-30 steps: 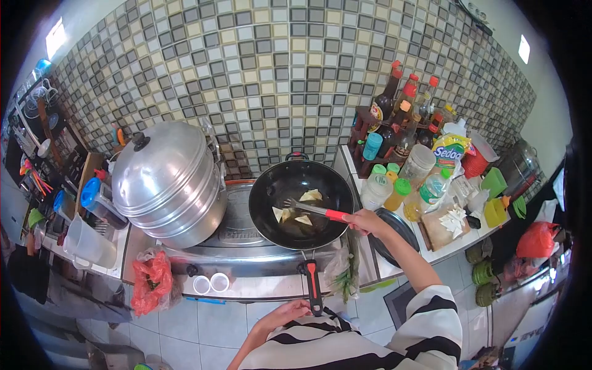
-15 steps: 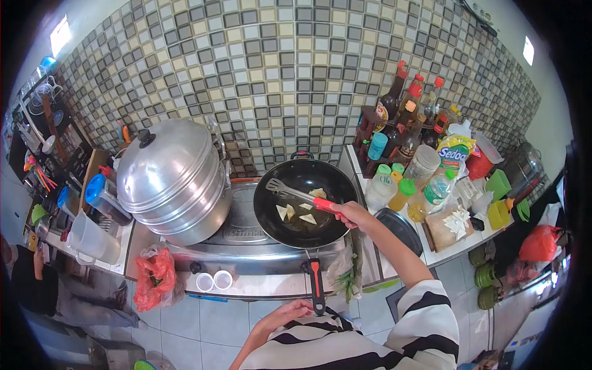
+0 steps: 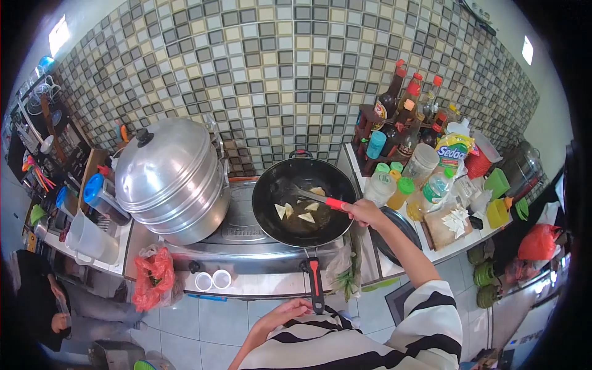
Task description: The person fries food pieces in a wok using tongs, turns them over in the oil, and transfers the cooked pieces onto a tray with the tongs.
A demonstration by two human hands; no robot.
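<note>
Right hand [image 3: 365, 213] has a firm grip on the red-handled spatula [image 3: 320, 198], with its head down in the wok [image 3: 266, 217] on the stove [image 3: 246, 231], among pale triangular pieces [image 3: 306, 217] in what looks like oil. Left hand [image 3: 295, 308] is by the wok's long handle [image 3: 316, 285]; can't tell if it's actually gripping. My worry: that handle sticks out near the striped shirt [image 3: 425, 314], so one bump could tip the wok and slosh oil.

The right arm [image 3: 404, 256] is stretched forward and inward, and the fingers of the right hand [image 3: 362, 212] are curled in a firm grip. The left forearm [image 3: 251, 339] is angled inward; the left hand [image 3: 288, 311] is held low near the waist, fingers slightly bent.
</note>
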